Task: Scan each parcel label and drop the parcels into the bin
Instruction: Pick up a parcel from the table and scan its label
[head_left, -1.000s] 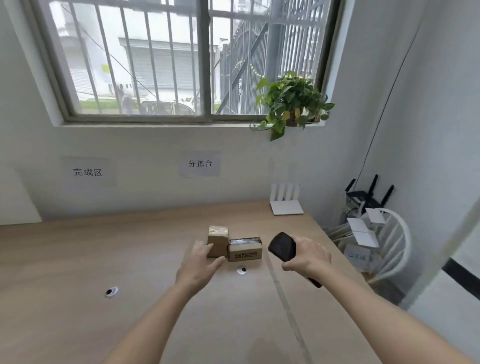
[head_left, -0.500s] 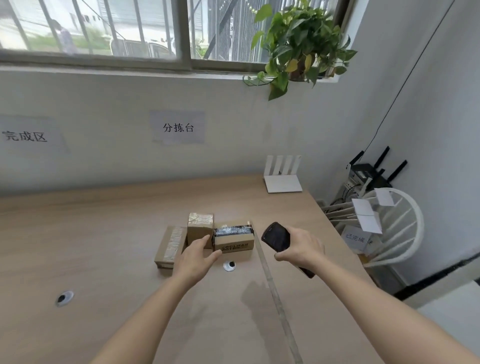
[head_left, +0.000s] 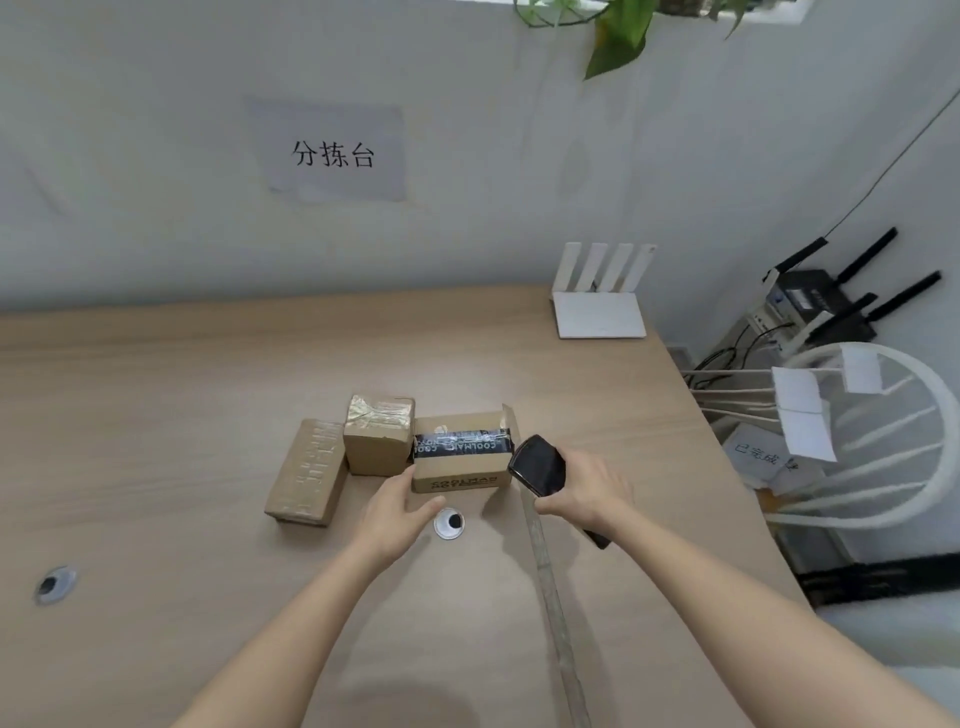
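Note:
Three cardboard parcels sit side by side on the wooden table (head_left: 156, 441): a flat long one (head_left: 309, 470) at the left, a small cube with shiny tape (head_left: 379, 434) in the middle, and a box with black printed tape (head_left: 460, 457) at the right. My left hand (head_left: 397, 506) is open just in front of the black-taped box, fingertips at its lower left corner. My right hand (head_left: 584, 493) grips a black handheld scanner (head_left: 537, 465), its head close to the box's right end.
A white round wire bin (head_left: 878, 441) stands off the table's right edge, paper labels on its rim. A white router (head_left: 600, 309) sits at the table's back right corner. Cable holes (head_left: 449, 524) (head_left: 54, 584) are set in the tabletop. Black routers (head_left: 826, 306) lie behind the bin.
My head has tilted down and closer, so the window has left the view. Both hands have edged nearer the black-taped box; the parcels have not moved.

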